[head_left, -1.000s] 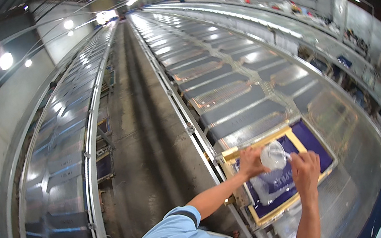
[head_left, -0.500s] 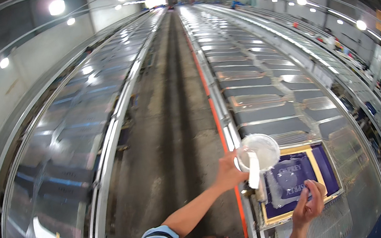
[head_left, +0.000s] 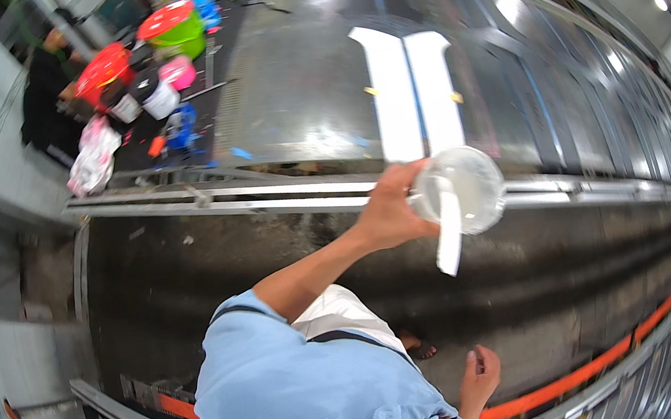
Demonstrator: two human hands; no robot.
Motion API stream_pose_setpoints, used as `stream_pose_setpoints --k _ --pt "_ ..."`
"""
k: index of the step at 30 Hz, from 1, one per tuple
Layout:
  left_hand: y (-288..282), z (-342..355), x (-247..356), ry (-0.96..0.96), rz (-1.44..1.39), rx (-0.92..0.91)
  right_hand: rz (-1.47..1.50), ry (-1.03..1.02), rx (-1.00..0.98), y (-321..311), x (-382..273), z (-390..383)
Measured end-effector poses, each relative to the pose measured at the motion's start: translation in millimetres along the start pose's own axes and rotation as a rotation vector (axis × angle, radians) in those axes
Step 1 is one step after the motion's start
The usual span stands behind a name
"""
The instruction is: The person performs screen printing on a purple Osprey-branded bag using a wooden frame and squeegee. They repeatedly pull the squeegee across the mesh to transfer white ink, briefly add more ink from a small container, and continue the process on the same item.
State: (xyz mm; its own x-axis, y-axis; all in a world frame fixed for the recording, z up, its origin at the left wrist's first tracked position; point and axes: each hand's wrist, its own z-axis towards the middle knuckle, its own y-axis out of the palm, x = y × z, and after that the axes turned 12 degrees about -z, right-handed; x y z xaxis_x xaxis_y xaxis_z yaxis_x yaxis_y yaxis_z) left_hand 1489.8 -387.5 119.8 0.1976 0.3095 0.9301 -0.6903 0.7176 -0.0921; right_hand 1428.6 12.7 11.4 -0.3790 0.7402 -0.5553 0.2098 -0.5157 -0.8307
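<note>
Clear round tub with a white flat tool

The see-through plastic container (head_left: 466, 189) is tipped on its side in the left hand (head_left: 392, 207), a white flat stick (head_left: 448, 227) hanging from its mouth, well above the right hand (head_left: 478, 377).

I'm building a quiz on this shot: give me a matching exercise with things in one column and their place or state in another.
Things:
1. left hand
2. right hand
3. white flat strip
4. green tub

Places or states:
A. hangs open and empty, low by the floor
B. stands far off among buckets
C. grips the clear round cup
D. sticks out of the cup

Pairs: 1-C, 2-A, 3-D, 4-B
</note>
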Motion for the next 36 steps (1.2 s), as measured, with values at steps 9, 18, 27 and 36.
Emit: stream_pose_setpoints --k 9,18,27,36 --pt "-319.4 -95.3 -2.5 0.018 0.597 0.916 -0.122 -0.104 -0.375 66.4 -44.6 56.2" --pt "-556.6 -186.2 -171.3 -0.624 1.006 1.391 -0.195 -0.061 -0.447 92.9 -13.7 43.4" --pt "-489.8 -68.0 -235.6 0.13 1.126 1.106 -0.369 0.219 -0.4 27.1 16.4 -35.8" --pt "-158.2 -152.0 -281.7 -0.275 0.357 0.077 0.228 0.877 0.657 -38.2 -3.6 -147.6"
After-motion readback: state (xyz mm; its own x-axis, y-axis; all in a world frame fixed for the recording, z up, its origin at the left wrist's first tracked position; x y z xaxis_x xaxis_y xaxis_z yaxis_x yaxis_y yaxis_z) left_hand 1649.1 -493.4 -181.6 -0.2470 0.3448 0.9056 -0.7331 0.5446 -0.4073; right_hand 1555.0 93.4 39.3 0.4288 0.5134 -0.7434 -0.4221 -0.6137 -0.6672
